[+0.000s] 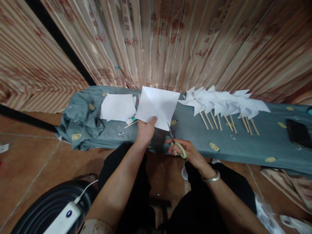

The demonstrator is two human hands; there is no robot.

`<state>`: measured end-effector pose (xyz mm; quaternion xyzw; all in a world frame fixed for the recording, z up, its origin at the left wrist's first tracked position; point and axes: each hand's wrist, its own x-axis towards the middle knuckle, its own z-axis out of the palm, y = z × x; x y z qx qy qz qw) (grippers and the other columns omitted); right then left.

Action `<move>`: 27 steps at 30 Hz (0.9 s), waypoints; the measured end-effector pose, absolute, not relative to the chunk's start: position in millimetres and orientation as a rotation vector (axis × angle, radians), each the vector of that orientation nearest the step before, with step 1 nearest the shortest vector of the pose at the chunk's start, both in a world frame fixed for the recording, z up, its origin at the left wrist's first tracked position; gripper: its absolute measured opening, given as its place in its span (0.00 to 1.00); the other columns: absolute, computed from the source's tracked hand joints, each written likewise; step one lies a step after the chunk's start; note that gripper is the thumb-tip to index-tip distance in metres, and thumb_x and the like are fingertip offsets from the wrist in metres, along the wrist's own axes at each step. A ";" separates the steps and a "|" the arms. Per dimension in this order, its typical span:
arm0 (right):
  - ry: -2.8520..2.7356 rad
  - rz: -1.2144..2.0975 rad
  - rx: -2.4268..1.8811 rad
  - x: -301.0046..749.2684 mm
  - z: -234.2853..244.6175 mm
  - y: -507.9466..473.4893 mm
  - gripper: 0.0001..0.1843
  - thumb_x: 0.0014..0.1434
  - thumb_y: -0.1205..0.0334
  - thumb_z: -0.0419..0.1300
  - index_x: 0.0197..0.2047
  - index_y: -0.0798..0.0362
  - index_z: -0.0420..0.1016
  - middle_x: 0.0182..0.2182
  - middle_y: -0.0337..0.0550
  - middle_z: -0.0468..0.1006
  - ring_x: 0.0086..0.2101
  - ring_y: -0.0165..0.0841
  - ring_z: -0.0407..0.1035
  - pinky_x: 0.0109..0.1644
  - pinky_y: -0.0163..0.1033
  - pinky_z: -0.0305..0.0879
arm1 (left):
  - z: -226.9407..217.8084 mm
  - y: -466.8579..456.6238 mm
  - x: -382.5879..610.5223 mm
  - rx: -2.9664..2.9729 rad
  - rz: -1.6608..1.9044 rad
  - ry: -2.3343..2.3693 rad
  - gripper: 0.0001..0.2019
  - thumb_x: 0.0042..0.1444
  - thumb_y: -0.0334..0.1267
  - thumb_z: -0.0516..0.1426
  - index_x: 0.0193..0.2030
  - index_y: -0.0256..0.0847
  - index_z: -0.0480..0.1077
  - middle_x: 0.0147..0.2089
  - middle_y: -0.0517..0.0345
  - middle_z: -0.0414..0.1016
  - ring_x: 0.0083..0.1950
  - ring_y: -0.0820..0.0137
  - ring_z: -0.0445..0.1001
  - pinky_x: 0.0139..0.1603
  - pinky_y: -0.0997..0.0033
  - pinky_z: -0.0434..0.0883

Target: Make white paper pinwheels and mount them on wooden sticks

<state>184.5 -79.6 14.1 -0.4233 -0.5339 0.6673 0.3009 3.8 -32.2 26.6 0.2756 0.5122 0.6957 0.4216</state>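
Observation:
A square white sheet of paper (158,104) with faint diagonal creases is held up over the bench by my left hand (147,129), thumb on top and fingers underneath. My right hand (182,151) grips scissors (179,149) with light green handles. Their blades point up at the sheet's lower right corner and touch it or nearly so; how far they stand apart is hard to see. Left of the sheet lies a stack of white paper (118,106). Several white paper pinwheels (219,102) on wooden sticks overlap in a row to the right.
A grey-green cloth with yellow patterns (195,143) covers the long bench. A dark phone (298,133) lies at its right end. Behind hangs a striped curtain (156,42). At lower left, a white power bank (64,217) with a cable rests by a black coil (31,211).

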 end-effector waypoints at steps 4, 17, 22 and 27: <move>-1.397 1.795 -1.143 183.4 15.8 -79.8 0.25 0.49 0.41 0.68 0.42 0.52 0.82 0.25 0.40 0.78 0.24 0.27 0.67 0.29 0.33 0.63 | 27.7 -33.0 5.5 0.677 1.736 1.287 0.27 0.39 0.30 0.64 0.52 0.41 0.72 0.41 0.55 0.81 0.43 0.61 0.78 0.52 0.63 0.72; -1.356 1.800 -1.130 185.0 18.8 -78.7 0.25 0.46 0.41 0.70 0.40 0.53 0.82 0.24 0.40 0.79 0.25 0.28 0.69 0.31 0.34 0.66 | 27.5 -34.4 6.8 0.745 1.698 1.285 0.30 0.41 0.28 0.63 0.56 0.41 0.71 0.43 0.55 0.82 0.42 0.62 0.78 0.50 0.64 0.72; -1.389 1.783 -1.123 185.6 18.9 -78.8 0.25 0.47 0.42 0.69 0.41 0.52 0.82 0.25 0.40 0.79 0.25 0.28 0.69 0.31 0.34 0.66 | 27.8 -33.9 7.0 0.717 1.704 1.292 0.32 0.40 0.27 0.64 0.56 0.42 0.70 0.44 0.55 0.82 0.44 0.60 0.79 0.51 0.63 0.72; -1.388 1.771 -1.136 185.2 18.8 -79.2 0.24 0.48 0.42 0.69 0.41 0.52 0.82 0.25 0.40 0.79 0.25 0.28 0.69 0.30 0.34 0.65 | 28.0 -34.0 7.5 0.722 1.697 1.275 0.30 0.41 0.28 0.63 0.56 0.41 0.71 0.45 0.54 0.82 0.43 0.61 0.79 0.50 0.64 0.72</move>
